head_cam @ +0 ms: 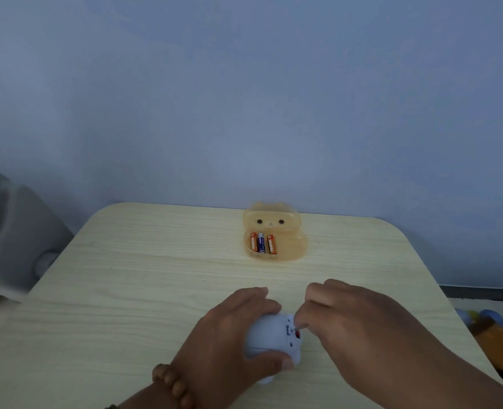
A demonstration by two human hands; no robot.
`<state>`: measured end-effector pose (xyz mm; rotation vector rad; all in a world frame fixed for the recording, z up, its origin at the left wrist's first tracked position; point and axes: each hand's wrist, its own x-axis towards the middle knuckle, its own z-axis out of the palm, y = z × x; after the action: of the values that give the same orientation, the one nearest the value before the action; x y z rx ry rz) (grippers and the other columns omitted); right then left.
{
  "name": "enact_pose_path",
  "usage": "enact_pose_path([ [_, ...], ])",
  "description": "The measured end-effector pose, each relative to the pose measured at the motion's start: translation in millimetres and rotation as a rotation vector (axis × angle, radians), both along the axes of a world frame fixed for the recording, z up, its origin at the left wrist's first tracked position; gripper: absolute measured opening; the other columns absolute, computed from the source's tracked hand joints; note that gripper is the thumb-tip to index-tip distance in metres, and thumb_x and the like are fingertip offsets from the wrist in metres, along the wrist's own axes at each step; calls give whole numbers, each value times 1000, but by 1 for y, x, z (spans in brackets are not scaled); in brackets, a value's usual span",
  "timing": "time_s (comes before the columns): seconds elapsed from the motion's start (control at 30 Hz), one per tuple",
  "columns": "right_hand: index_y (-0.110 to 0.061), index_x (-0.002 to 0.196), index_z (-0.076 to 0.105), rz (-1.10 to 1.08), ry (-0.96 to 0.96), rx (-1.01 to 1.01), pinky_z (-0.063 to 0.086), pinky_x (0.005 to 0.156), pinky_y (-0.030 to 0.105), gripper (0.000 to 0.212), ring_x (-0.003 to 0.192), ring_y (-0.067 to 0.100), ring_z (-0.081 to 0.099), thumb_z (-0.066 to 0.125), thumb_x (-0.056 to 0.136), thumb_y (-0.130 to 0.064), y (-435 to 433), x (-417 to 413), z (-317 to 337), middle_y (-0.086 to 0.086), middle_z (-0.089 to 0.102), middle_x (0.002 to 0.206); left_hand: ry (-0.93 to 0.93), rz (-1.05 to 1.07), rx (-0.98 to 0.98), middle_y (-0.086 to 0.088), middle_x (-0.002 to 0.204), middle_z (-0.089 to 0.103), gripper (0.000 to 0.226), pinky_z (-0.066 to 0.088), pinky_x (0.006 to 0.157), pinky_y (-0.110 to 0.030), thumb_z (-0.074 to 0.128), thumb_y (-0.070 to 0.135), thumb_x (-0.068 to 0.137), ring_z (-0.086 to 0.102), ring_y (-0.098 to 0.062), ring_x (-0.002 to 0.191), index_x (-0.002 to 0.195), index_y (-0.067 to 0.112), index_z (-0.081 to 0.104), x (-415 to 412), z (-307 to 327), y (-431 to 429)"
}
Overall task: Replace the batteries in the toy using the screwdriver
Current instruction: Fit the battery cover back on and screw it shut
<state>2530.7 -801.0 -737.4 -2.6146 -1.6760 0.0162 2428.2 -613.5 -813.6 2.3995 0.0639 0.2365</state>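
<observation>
A pale blue animal-shaped toy lies on its side on the wooden table, underside turned to the right. My left hand grips its body, fingers over the top and thumb on the near side. My right hand has its fingers curled, and the fingertips pinch a small thin tool, apparently the screwdriver, against the toy's battery compartment. Most of the tool is hidden in the hand. A small red spot shows just below the fingertips.
A translucent orange bear-faced box stands open at the back of the table with three batteries inside, two orange and one blue. Grey fabric lies off the table's left edge, and colourful objects sit low on the right.
</observation>
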Motion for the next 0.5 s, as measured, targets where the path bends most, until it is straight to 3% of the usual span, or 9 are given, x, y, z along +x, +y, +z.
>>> enact_pose_path([
  [0.07,-41,88,65,-80,71,146,44,47,20,29,73,1,56,77,74,-18,-8,1,3,-21,57,79,4,5,2,35,142,31,72,27,104,-7,64,76,60,28,19,129,126,49,50,0,0,0],
  [0.13,-39,88,68,-227,151,339,51,62,20,21,79,0,59,73,82,-20,-17,9,-1,-25,63,82,11,12,-2,38,141,29,71,23,98,0,64,76,60,28,20,128,125,50,50,-1,1,-1],
  [0.23,-39,76,74,-528,171,555,46,65,10,27,84,-1,62,81,73,-14,-30,27,-21,-31,67,85,14,15,-7,39,140,27,69,27,98,-4,65,76,61,29,20,127,124,52,49,0,1,-1],
  [0.3,-45,73,70,-701,196,585,42,60,9,33,87,-5,59,83,74,-15,-35,35,-36,-25,69,65,20,10,-3,41,139,26,69,30,100,-8,64,77,61,28,20,127,124,53,47,0,3,0],
  [0.43,-35,71,72,-794,233,636,44,60,10,22,79,-8,62,83,75,-16,-40,45,-57,-23,71,66,36,1,7,42,139,23,73,27,99,-7,59,80,60,26,21,128,126,53,45,1,4,1],
  [0.5,-30,68,71,-780,184,603,46,60,14,20,65,1,65,83,75,-15,-38,48,-65,-19,68,63,37,2,4,42,139,24,74,25,97,-3,58,81,59,26,21,128,126,53,45,1,4,3],
])
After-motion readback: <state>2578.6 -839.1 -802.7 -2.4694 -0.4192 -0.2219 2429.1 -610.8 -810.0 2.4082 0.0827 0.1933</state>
